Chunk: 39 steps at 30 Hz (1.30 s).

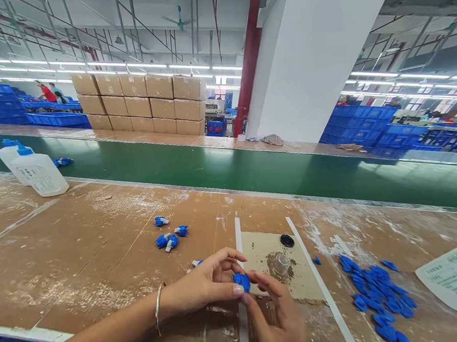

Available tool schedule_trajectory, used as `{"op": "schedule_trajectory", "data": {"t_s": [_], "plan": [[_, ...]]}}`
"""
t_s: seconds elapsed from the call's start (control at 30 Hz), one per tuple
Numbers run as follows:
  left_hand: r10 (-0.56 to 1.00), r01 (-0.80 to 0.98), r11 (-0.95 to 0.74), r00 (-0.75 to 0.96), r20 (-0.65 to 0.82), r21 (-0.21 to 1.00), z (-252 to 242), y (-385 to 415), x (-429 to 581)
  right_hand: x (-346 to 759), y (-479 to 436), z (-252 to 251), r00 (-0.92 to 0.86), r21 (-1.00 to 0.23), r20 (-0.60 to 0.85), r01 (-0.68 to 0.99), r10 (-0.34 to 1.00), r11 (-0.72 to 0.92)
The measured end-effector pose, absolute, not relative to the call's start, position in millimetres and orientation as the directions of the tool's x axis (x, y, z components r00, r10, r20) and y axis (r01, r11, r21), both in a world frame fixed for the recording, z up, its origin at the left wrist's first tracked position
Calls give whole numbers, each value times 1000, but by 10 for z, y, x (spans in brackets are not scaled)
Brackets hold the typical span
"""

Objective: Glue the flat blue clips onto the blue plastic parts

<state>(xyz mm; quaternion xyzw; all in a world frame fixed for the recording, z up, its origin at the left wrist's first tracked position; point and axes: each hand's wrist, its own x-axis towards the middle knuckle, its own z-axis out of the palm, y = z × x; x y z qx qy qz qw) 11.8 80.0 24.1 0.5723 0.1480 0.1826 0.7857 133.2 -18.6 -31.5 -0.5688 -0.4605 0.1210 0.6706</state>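
Between both hands is a small blue plastic part [242, 281], held up over the bench. My left hand [207, 282], with a bangle on its wrist, pinches it between thumb and fingers. From the other side my right hand [276, 309] grips it with thumb and forefinger; this hand is slightly blurred. Just beyond lies a cardboard sheet [255, 246] with a small clear cup [281, 264] and a black round lid [287, 240]. Several loose blue pieces [376, 286] are heaped to the right. Several blue-and-grey assembled pieces [167, 240] lie to the left.
White bottles with blue caps [40, 170] stand at the far left. A labelled white bottle [454, 276] is at the right edge. Behind the worn brown bench [112, 218] runs a green conveyor belt [166, 161]. Cardboard boxes [137, 107] and a white pillar [310, 59] stand beyond.
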Motion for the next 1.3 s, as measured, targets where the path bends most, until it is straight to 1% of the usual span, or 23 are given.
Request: {"op": "schedule_trajectory", "data": {"t_s": [0.07, 0.1, 0.17, 0.2, 0.27, 0.3, 0.33, 0.37, 0.4, 0.43, 0.5, 0.53, 0.57, 0.6, 0.67, 0.73, 0.8, 0.9, 1.0, 1.1, 1.2, 1.3], "plan": [[477, -112, 277, 878, -35, 954, 226, 793, 134, 1285, -166, -316, 419, -732, 657, 555, 627, 396], [490, -102, 273, 871, -46, 957, 220, 794, 142, 1280, -160, -311, 350, -669, 707, 611, 614, 422], [528, -79, 235, 847, -59, 969, 222, 817, 148, 1344, -172, -294, 249, -584, 752, 680, 610, 443], [556, -68, 199, 829, -56, 978, 231, 843, 143, 1429, -197, -286, 226, -553, 761, 715, 608, 427], [639, -26, 48, 769, -11, 999, 262, 935, 104, 1719, -292, -282, 229, -495, 769, 803, 596, 331], [696, 32, -79, 718, 33, 996, 281, 998, 71, 1918, -359, -290, 266, -479, 760, 847, 594, 233], [746, 121, -228, 659, 94, 966, 299, 1072, 29, 2142, -433, -305, 304, -460, 742, 879, 598, 124], [777, 233, -376, 607, 168, 897, 313, 1151, -19, 2376, -510, -326, 345, -438, 716, 899, 607, 6], [788, 356, -496, 568, 238, 792, 320, 1232, -70, 2607, -584, -351, 384, -411, 679, 905, 626, -109], [786, 477, -577, 545, 292, 663, 320, 1311, -121, 2818, -649, -376, 421, -380, 604, 899, 677, -219], [780, 653, -625, 527, 337, 427, 297, 1447, -210, 3140, -738, -416, 495, -302, 448, 868, 745, -395], [782, 703, -620, 521, 342, 349, 278, 1500, -243, 3243, -759, -428, 514, -269, 377, 857, 770, -440], [785, 733, -611, 513, 349, 299, 258, 1540, -267, 3311, -765, -437, 523, -248, 327, 851, 787, -463], [783, 743, -610, 509, 358, 276, 241, 1569, -282, 3350, -758, -443, 521, -239, 295, 852, 801, -465], [768, 728, -628, 520, 374, 277, 229, 1593, -290, 3385, -722, -450, 507, -232, 259, 859, 822, -456], [757, 706, -646, 546, 358, 289, 257, 1582, -280, 3419, -679, -461, 531, -202, 192, 845, 825, -496], [749, 673, -663, 595, 291, 328, 320, 1544, -267, 3484, -647, -480, 545, -154, 102, 835, 832, -528], [697, 598, -678, 707, 118, 427, 435, 1465, -265, 3596, -633, -526, 492, -117, 31, 866, 870, -485], [615, 545, -660, 787, -44, 517, 505, 1402, -287, 3621, -641, -591, 460, -93, 74, 886, 885, -453], [556, 542, -634, 815, -163, 552, 508, 1377, -302, 3573, -643, -653, 446, -62, 133, 895, 885, -442], [543, 560, -616, 811, -217, 554, 484, 1368, -295, 3549, -638, -691, 417, -40, 171, 908, 893, -416], [547, 561, -613, 809, -215, 556, 463, 1361, -285, 3561, -636, -708, 387, -32, 194, 921, 902, -388]]}}
